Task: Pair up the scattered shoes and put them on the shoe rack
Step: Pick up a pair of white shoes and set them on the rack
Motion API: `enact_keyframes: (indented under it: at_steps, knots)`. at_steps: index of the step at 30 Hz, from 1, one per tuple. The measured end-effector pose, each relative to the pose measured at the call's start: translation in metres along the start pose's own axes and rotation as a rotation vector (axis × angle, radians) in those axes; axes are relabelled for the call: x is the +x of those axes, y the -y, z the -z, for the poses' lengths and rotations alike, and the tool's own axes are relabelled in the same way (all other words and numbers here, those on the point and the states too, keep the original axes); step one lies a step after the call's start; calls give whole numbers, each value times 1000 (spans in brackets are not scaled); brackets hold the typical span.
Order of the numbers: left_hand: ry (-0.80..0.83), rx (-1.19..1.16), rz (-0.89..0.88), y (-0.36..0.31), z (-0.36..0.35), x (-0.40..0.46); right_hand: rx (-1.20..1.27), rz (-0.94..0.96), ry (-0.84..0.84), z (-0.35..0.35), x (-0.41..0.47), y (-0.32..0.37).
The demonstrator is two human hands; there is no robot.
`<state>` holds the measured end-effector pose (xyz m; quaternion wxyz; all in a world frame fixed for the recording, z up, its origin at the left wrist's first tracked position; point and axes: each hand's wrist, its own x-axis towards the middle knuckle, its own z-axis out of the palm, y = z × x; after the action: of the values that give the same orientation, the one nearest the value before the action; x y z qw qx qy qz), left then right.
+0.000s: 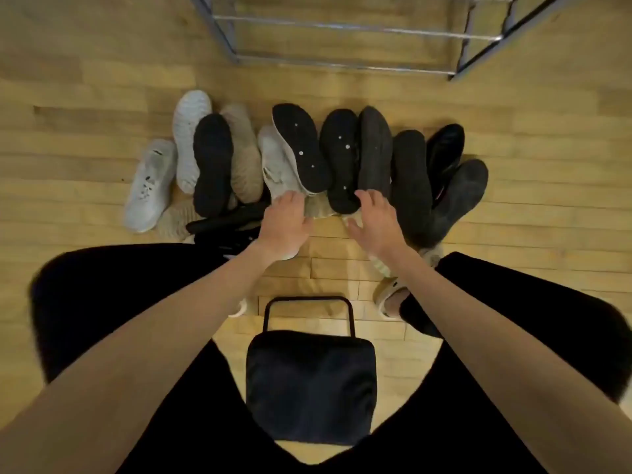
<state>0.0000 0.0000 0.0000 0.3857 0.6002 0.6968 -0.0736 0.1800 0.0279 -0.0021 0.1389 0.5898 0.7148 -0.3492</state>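
Note:
Several shoes lie in a heap on the wooden floor, many sole-up. Two black soles with white dots [302,148] [340,159] sit in the middle. A white sneaker [148,186] lies at the left, a white sole [188,131] beside it, and a black sole [212,165] rests on a beige shoe [244,159]. Dark shoes [410,179] [460,193] fill the right side. My left hand [285,224] hovers open at the near end of the left dotted sole. My right hand [374,220] is open at the near end of the right dotted sole. Neither hand grips anything. The metal shoe rack [345,65] stands beyond the heap.
A black stool seat [309,388] with a black metal frame [307,299] sits between my knees. My black-clad legs [102,302] flank it. A foot in a light sandal [390,295] rests on the floor at the right. Bare wooden floor [85,80] lies left of the rack.

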Motion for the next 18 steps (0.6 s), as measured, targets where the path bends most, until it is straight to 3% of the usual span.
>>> enact_keyframes:
  at_steps: [7, 12, 18]
  knots:
    - [-172, -98, 30, 22, -57, 93, -256, 181, -233, -71, 76, -43]
    - [-396, -223, 112, 28, -76, 136, -478, 291, -262, -100, 114, -53]
    - [-356, -359, 327, 27, -84, 163, -750, 216, -203, -120, 124, -52]
